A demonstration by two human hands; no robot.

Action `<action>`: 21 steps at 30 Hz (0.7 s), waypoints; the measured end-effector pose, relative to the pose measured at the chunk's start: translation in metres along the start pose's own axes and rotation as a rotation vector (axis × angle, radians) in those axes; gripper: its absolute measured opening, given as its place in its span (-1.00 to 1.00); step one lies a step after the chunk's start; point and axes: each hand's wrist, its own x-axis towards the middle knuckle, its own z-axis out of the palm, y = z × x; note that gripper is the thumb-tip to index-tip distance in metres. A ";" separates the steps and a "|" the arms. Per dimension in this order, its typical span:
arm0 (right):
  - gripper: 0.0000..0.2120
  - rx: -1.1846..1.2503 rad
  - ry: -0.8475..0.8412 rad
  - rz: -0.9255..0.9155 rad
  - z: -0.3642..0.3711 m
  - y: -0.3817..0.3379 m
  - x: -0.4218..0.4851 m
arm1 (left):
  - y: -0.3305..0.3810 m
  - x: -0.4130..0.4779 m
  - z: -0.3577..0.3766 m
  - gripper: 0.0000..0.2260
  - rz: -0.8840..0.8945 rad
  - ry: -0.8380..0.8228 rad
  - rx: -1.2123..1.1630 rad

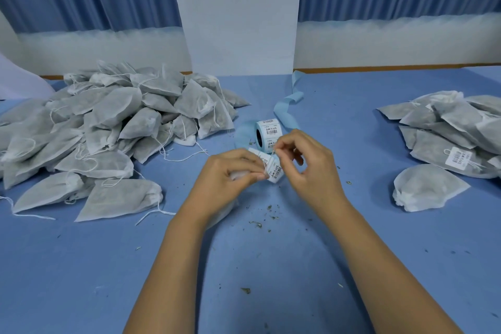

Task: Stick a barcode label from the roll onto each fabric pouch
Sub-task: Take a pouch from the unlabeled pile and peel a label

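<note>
1. Left hand (230,171) pinches the label (276,171) by its lower edge, a pouch (225,211) tucked under its palm; right hand (306,168) pinches the label's top corner, just before the roll (268,133) on the desk (298,252).
2. Peel slowly, keeping the label flat and unfolded.
3. Lay it on smooth fabric, then press from the middle outward.

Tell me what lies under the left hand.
A white fabric pouch lies under the left hand, which grips it; only its edges show. The hand covers the rest, so any label on it cannot be seen.
</note>
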 end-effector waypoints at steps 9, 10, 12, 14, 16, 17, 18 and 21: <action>-0.90 -0.080 -0.046 0.317 0.009 0.009 -0.002 | 0.011 0.001 0.018 -0.89 0.087 0.405 -0.016; -0.90 -0.091 -0.083 0.309 0.011 0.008 -0.003 | 0.011 0.001 0.019 -0.89 0.088 0.446 0.002; -0.89 -0.077 -0.146 0.280 0.013 0.003 -0.004 | 0.011 0.001 0.019 -0.89 0.089 0.498 0.031; -0.90 -0.046 -0.206 0.243 0.015 0.000 -0.006 | 0.011 0.001 0.019 -0.90 0.086 0.496 0.032; -0.91 -0.046 -0.255 0.230 0.015 -0.001 -0.007 | 0.012 0.001 0.019 -0.91 0.070 0.462 0.023; -0.92 -0.068 -0.259 0.224 0.015 -0.001 -0.007 | 0.012 0.001 0.019 -0.91 0.059 0.446 0.025; -0.91 -0.090 -0.237 0.214 0.015 -0.001 -0.007 | 0.013 0.002 0.019 -0.91 0.045 0.435 0.030; -0.88 -0.059 -0.061 0.187 0.013 -0.005 -0.006 | 0.012 0.003 0.019 -0.88 0.007 0.400 0.046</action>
